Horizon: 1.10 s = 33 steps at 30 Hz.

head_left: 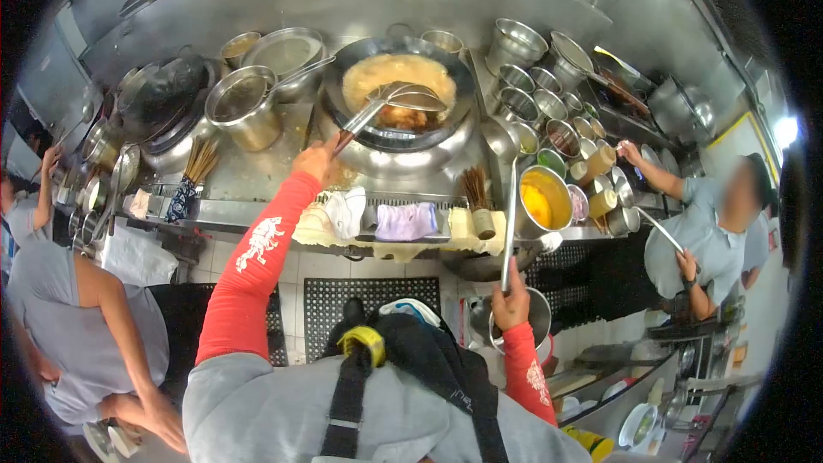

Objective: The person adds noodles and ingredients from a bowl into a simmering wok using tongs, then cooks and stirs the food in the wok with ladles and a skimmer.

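My left hand (317,163), in a red sleeve, is closed around the handle of a skimmer (411,97). The skimmer's round head lies over the wok (333,94), where pale foaming liquid (394,69) surrounds browned food (407,117). I cannot tell whether the skimmer touches the food. Low on the right, my right hand (512,302) grips the long metal handle of a ladle (500,135). Its bowl is just right of the wok, beside the small seasoning pots. Near the ladle's handle stands a metal pot of yellow-orange contents (546,197).
Left of the wok stand a deep steel pot (244,111) and a second, dark wok (167,99). Folded cloths (405,221) and a bamboo brush (477,197) line the front edge. Co-workers stand left (94,326) and right (703,240), the right one holding a utensil.
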Each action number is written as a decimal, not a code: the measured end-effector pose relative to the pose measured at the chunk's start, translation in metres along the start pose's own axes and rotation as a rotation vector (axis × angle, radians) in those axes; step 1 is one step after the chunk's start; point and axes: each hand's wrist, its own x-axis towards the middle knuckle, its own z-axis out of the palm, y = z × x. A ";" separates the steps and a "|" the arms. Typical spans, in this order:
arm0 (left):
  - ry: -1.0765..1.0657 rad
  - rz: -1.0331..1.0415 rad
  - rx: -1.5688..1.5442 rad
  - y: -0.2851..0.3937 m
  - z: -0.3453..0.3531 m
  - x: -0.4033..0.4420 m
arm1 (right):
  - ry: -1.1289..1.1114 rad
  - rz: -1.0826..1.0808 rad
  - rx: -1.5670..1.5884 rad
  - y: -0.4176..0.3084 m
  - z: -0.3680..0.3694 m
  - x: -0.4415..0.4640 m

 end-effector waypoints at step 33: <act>0.192 -0.880 -2.119 -0.146 -0.073 0.017 | -0.276 1.037 0.551 0.232 0.256 0.024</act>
